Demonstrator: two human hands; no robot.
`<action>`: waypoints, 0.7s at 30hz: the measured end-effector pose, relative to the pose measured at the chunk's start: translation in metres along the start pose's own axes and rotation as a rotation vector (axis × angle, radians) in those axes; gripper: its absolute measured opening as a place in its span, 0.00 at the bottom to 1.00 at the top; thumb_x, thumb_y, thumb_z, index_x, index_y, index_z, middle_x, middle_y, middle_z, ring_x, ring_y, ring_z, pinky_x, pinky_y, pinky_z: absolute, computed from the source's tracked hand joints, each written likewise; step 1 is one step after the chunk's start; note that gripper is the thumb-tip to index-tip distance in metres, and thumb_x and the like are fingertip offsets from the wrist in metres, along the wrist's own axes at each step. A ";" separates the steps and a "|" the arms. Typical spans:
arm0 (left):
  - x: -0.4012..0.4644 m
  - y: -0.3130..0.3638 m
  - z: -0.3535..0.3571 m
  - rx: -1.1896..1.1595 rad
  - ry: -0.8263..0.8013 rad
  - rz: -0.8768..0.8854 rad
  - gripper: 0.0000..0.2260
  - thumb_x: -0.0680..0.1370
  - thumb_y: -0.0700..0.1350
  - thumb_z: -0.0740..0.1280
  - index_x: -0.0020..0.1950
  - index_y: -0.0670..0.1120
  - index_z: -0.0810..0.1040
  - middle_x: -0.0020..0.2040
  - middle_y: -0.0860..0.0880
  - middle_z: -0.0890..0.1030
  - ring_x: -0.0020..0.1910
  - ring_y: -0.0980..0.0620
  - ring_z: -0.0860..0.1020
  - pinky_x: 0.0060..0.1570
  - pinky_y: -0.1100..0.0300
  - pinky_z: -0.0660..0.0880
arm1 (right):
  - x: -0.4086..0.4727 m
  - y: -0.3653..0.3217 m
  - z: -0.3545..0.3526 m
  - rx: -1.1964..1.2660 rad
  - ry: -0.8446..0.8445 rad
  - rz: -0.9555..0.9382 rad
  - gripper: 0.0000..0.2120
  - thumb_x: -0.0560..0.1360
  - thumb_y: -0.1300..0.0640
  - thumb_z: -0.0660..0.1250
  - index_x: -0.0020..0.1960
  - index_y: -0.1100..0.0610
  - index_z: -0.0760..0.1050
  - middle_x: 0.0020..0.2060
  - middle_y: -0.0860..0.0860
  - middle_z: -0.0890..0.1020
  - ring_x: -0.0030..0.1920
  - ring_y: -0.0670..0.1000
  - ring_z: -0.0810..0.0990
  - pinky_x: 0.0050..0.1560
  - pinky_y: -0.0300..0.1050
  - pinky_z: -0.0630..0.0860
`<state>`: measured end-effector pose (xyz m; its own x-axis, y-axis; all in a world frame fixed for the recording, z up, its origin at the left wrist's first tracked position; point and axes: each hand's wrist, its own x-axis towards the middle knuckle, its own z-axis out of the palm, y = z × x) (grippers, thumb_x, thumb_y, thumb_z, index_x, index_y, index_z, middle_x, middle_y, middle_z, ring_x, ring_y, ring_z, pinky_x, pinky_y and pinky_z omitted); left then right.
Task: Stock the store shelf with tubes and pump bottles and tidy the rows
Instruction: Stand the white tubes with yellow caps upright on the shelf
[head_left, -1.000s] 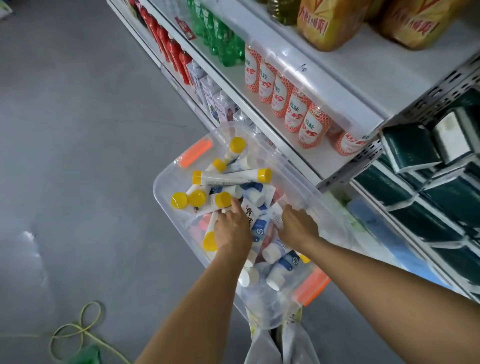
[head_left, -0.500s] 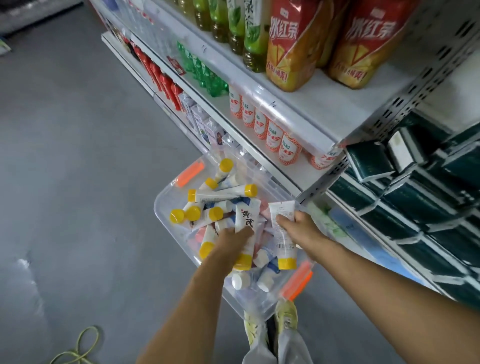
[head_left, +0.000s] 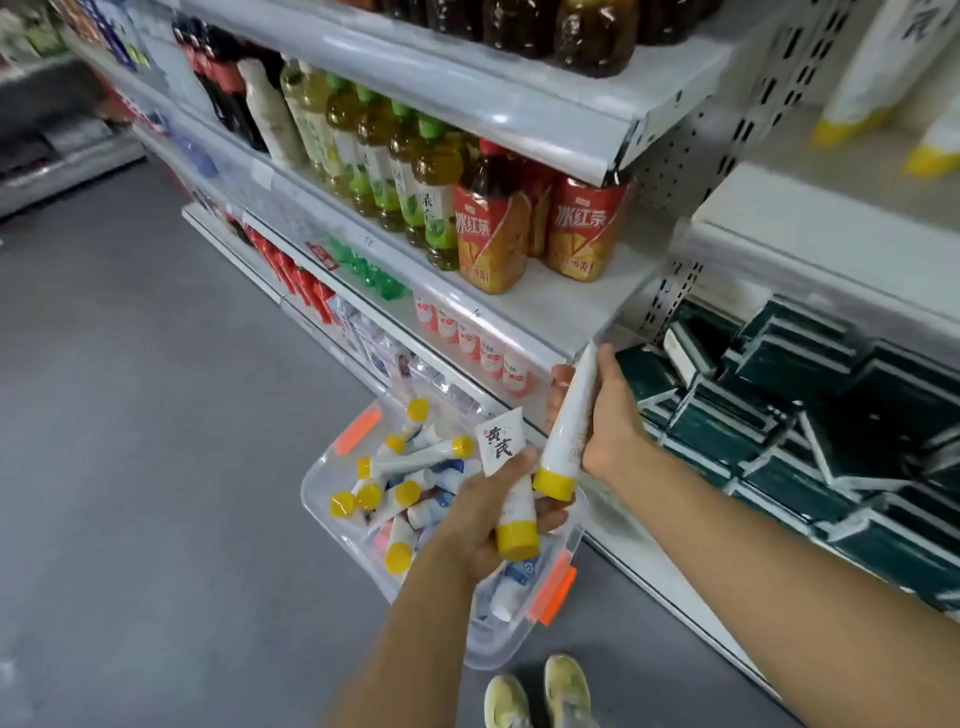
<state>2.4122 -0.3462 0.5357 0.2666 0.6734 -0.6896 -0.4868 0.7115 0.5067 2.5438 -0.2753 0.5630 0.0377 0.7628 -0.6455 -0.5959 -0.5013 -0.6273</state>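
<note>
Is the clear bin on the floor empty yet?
No. The clear bin still holds many loose tubes, yellow-capped and white-capped, lying jumbled across one another.

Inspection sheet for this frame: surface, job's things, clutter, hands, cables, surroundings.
Surface: grey floor; white shelves.
Job's things: clear bin on the floor, holding yellow-capped tubes; no pump bottles recognisable.
Clutter: nothing seen.
Hands: left hand grips a tube, cap down; right hand grips another tube, cap down.
Cables: nothing seen.
Surroundings: drink bottles; dark green boxes; pale shoes.
</note>
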 end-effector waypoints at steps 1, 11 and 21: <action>-0.006 0.004 0.010 -0.005 -0.054 0.015 0.24 0.71 0.45 0.72 0.62 0.35 0.73 0.53 0.32 0.81 0.43 0.38 0.83 0.37 0.51 0.82 | -0.006 -0.010 0.002 0.057 -0.034 -0.019 0.30 0.76 0.31 0.55 0.43 0.58 0.77 0.26 0.51 0.75 0.26 0.49 0.72 0.27 0.39 0.69; -0.033 0.039 0.097 0.245 -0.095 0.426 0.20 0.66 0.34 0.78 0.55 0.41 0.78 0.46 0.43 0.85 0.41 0.47 0.83 0.38 0.55 0.80 | -0.073 -0.073 -0.010 -0.092 -0.226 -0.337 0.38 0.77 0.31 0.46 0.57 0.61 0.78 0.43 0.60 0.82 0.43 0.57 0.81 0.51 0.55 0.78; -0.036 0.055 0.170 0.382 -0.225 0.520 0.19 0.64 0.38 0.78 0.53 0.45 0.78 0.44 0.43 0.84 0.43 0.45 0.82 0.42 0.52 0.80 | -0.112 -0.137 -0.045 -0.761 0.017 -0.580 0.13 0.76 0.52 0.69 0.60 0.53 0.77 0.42 0.47 0.83 0.38 0.44 0.79 0.33 0.36 0.71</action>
<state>2.5172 -0.2970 0.6771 0.2636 0.9429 -0.2036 -0.2817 0.2771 0.9186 2.6570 -0.3105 0.7019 0.1780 0.9729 -0.1479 0.2004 -0.1830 -0.9625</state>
